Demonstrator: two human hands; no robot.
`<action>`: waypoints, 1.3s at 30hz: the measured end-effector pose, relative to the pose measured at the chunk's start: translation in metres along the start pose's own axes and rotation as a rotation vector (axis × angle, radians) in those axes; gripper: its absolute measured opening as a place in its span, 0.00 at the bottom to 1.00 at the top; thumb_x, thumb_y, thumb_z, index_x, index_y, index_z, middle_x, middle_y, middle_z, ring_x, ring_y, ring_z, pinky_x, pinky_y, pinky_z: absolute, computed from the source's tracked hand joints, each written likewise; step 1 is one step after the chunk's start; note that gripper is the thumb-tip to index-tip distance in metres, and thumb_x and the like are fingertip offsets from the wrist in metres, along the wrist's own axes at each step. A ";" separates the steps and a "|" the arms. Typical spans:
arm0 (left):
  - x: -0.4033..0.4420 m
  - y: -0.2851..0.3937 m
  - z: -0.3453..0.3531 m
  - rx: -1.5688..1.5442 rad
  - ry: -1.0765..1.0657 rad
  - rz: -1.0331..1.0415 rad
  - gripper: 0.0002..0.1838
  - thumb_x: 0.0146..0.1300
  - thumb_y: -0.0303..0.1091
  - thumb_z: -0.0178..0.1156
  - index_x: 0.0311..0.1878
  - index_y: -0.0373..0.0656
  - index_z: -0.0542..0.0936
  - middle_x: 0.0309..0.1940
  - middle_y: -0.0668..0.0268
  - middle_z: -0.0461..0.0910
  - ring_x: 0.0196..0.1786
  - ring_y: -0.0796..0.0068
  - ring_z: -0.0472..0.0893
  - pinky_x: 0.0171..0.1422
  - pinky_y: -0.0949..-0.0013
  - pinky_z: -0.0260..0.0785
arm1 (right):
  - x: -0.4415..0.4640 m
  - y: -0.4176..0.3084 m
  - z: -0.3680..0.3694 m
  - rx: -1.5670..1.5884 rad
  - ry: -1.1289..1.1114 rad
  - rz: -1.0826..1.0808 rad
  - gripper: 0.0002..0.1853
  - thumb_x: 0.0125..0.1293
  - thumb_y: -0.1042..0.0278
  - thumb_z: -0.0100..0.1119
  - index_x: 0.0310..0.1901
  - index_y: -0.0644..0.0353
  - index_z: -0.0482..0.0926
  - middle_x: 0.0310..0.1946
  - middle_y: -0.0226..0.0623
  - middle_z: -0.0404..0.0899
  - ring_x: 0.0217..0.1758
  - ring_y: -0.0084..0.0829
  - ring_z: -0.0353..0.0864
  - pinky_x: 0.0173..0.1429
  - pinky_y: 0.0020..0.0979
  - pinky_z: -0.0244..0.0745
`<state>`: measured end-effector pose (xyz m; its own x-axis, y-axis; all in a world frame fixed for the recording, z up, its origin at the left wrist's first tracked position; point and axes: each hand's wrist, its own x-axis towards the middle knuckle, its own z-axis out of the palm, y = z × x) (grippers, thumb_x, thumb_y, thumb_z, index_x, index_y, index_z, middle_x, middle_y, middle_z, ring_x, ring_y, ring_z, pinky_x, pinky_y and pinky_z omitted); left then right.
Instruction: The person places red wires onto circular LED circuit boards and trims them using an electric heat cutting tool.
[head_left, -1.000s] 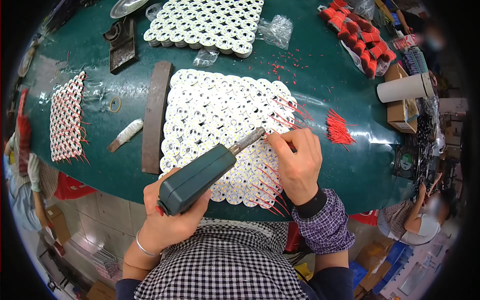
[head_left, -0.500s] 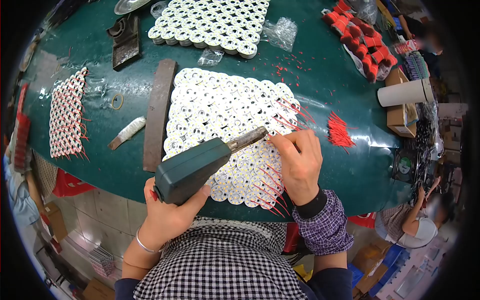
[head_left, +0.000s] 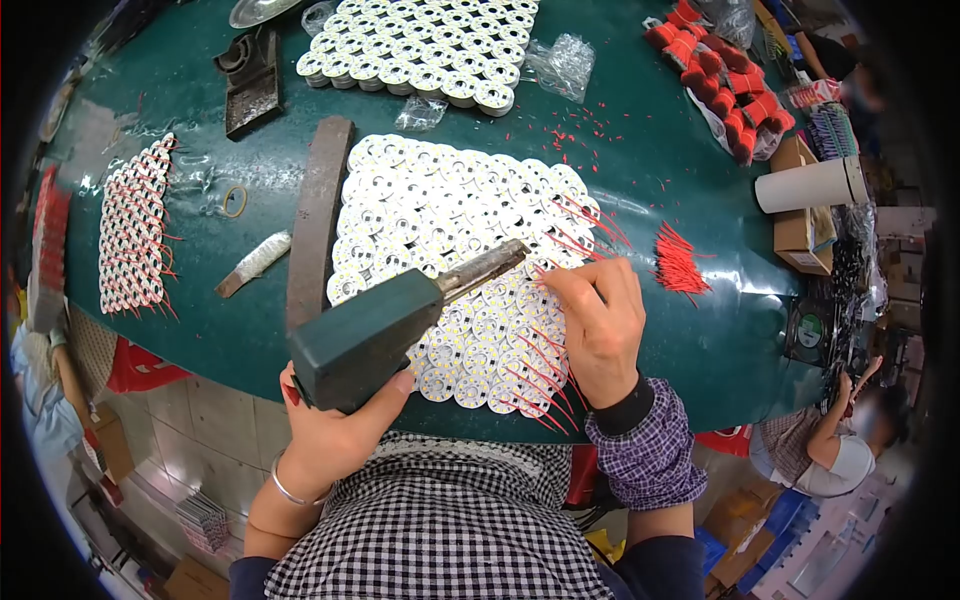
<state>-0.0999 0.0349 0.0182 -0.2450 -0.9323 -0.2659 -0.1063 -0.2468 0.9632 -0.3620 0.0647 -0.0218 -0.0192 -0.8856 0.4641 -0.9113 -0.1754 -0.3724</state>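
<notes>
My left hand (head_left: 345, 430) is wrapped round the handle of a dark green soldering gun (head_left: 365, 340). Its metal tip hovers over a sheet of round white LED boards (head_left: 440, 225), a little left of my right fingertips. My right hand (head_left: 603, 325) is closed in a pinch at the sheet's right side, with the red end of a thin wire (head_left: 541, 270) showing at the fingertips. More red wires (head_left: 540, 375) stick out from boards along the right edge, above and below this hand.
A dark metal bar (head_left: 318, 215) lies along the sheet's left side. Cut red wires (head_left: 680, 265) are piled to the right. A wired board panel (head_left: 138, 230), a wrapped blade (head_left: 255, 264) and stacked boards (head_left: 420, 45) lie around. Red wire bundles (head_left: 725, 85) sit at upper right.
The soldering gun has drawn back slightly left, and its tip has parted from my right fingertips. My right hand has barely moved. At the far left, a person and a red stack have shifted.
</notes>
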 end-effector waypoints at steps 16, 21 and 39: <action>0.007 -0.008 0.004 0.312 -0.090 0.431 0.10 0.55 0.22 0.71 0.41 0.34 0.86 0.33 0.62 0.85 0.28 0.75 0.82 0.32 0.74 0.72 | 0.001 0.002 -0.001 0.000 -0.008 -0.031 0.16 0.49 0.78 0.64 0.42 0.57 0.87 0.30 0.30 0.74 0.36 0.32 0.75 0.41 0.35 0.68; 0.009 -0.002 0.004 0.310 -0.113 0.407 0.10 0.54 0.21 0.70 0.41 0.32 0.85 0.31 0.60 0.84 0.28 0.73 0.83 0.32 0.74 0.72 | 0.002 0.000 -0.002 -0.031 -0.030 -0.039 0.17 0.49 0.78 0.63 0.43 0.58 0.87 0.31 0.30 0.74 0.37 0.32 0.75 0.43 0.36 0.69; -0.012 0.014 -0.006 -0.324 0.090 -0.036 0.26 0.55 0.20 0.70 0.59 0.32 0.77 0.46 0.55 0.84 0.28 0.74 0.80 0.27 0.74 0.72 | 0.000 -0.001 -0.001 -0.011 -0.015 -0.030 0.14 0.51 0.77 0.65 0.42 0.58 0.87 0.32 0.31 0.76 0.37 0.32 0.76 0.42 0.34 0.70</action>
<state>-0.0926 0.0411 0.0349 -0.1595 -0.9373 -0.3098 0.2018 -0.3382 0.9192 -0.3618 0.0651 -0.0207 0.0144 -0.8865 0.4624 -0.9159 -0.1972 -0.3495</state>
